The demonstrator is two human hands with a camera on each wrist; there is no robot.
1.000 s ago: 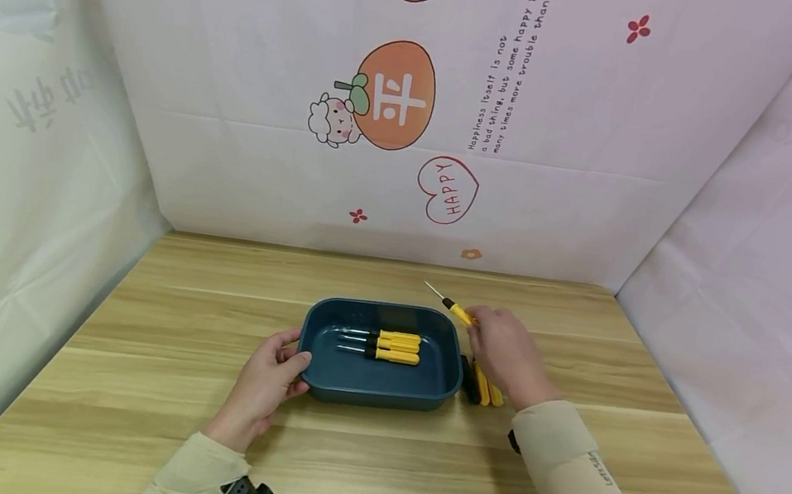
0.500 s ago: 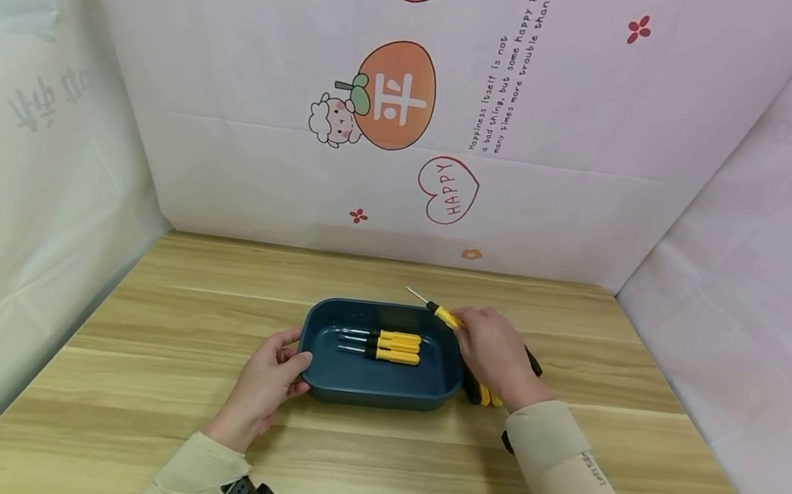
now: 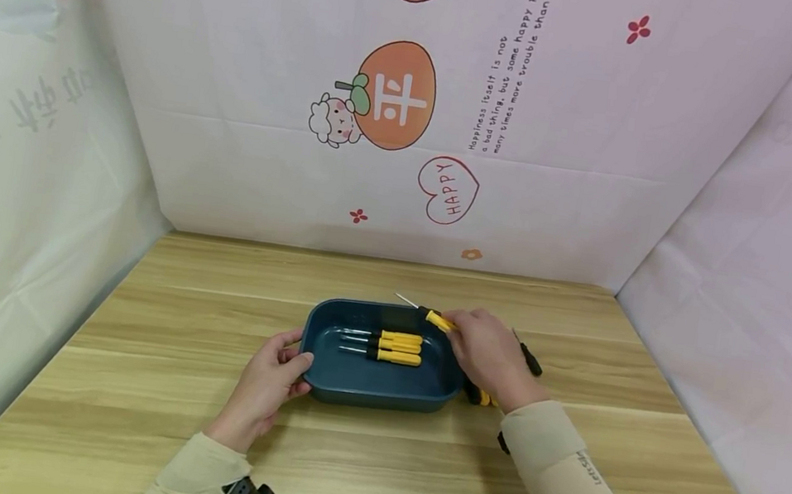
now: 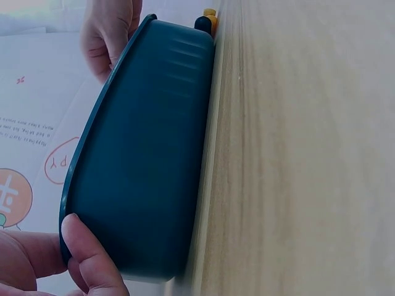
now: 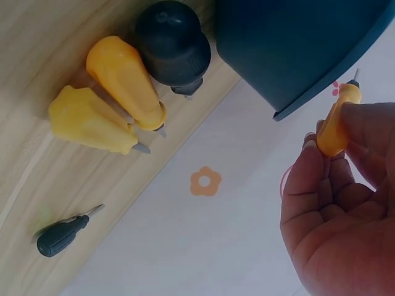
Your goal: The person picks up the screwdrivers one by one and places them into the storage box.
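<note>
A dark blue rectangular bin (image 3: 376,400) stands mid-table with 3 yellow-and-black screwdrivers (image 3: 398,357) lying side by side inside. My left hand (image 3: 262,392) grips its left rim, thumb on the outer wall in the left wrist view. Above the bin's back right corner, my right hand (image 3: 490,358) pinches another screwdriver (image 3: 440,320) by its yellow handle, the thin shaft pointing left and upward. The right wrist view shows thumb and fingertips on that handle (image 5: 334,131). The bin's floor is hidden from both wrist views.
Right of the bin lie a black-handled screwdriver (image 5: 170,46), an orange-handled one (image 5: 126,83) and a yellow-handled one (image 5: 89,120). A smaller black screwdriver (image 5: 62,237) lies farther off on the wooden table (image 3: 367,468). A printed white sheet (image 3: 568,136) rises behind.
My right hand has carried the held screwdriver leftward, from beside the bin to over its back right corner. The small black screwdriver has come into view behind it. My left hand stays put.
</note>
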